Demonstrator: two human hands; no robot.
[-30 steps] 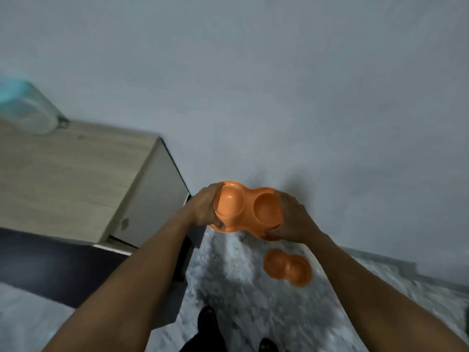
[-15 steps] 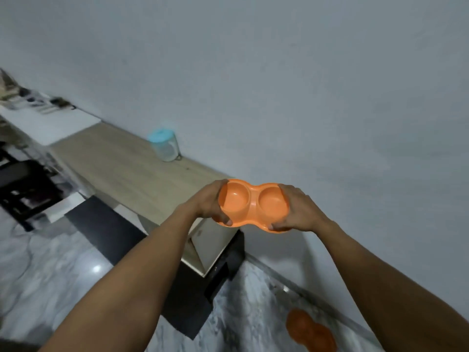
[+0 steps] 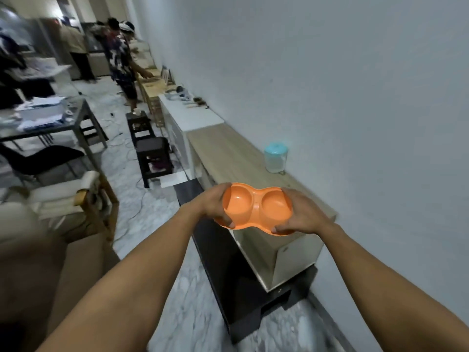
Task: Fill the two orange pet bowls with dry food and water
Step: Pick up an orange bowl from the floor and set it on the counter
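Both hands carry one orange double bowl (image 3: 256, 209) out in front of the body, in the air above the near end of a low wooden surface (image 3: 228, 158) that runs along the wall. The left hand (image 3: 215, 207) is closed around the left end, with the thumb lying over the rim and the fingers underneath. The right hand (image 3: 300, 215) is closed around the right end in the same way, its fingertips curled over the near edge. Gripping it at both ends most likely keeps the dish level and steady while it is carried, which would matter more once it is full.

The bowl's long axis runs left to right across the view, from one hand to the other. The two round wells face upward, tipped slightly toward the camera, and both look empty. So by my reading no filling has begun on this one.

A clear container with a light blue lid (image 3: 275, 158) stands on the surface near the wall, beyond the bowl and apart from it. What it holds cannot be made out
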